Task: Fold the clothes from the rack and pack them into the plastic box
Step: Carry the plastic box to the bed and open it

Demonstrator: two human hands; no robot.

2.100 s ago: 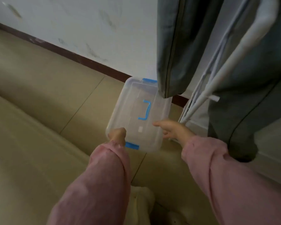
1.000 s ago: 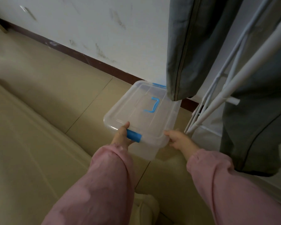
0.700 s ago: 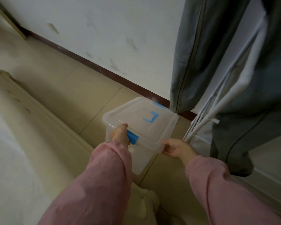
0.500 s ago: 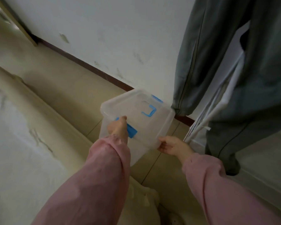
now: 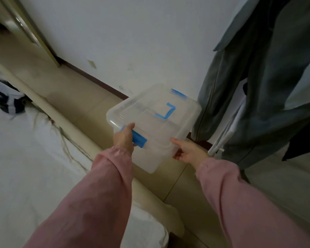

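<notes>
A clear plastic box (image 5: 150, 111) with a lid, blue clips and a blue handle hangs in the air above the floor, tilted. My left hand (image 5: 124, 138) grips its near rim beside a blue clip. My right hand (image 5: 188, 152) holds the near right corner, thumb on top and fingers under it. Grey-green clothes (image 5: 254, 72) hang from a white rack (image 5: 225, 135) on the right, close to the box's far side.
A white wall with a dark skirting board (image 5: 97, 81) runs behind the box. A bed with a white sheet (image 5: 25, 158) and a beige frame edge (image 5: 64, 120) fills the left. A dark striped cloth (image 5: 5, 101) lies at the far left. Beige floor tiles lie below.
Both hands took hold of the box on the floor and lifted it up and toward me. The view swung left, bringing the bed into sight.
</notes>
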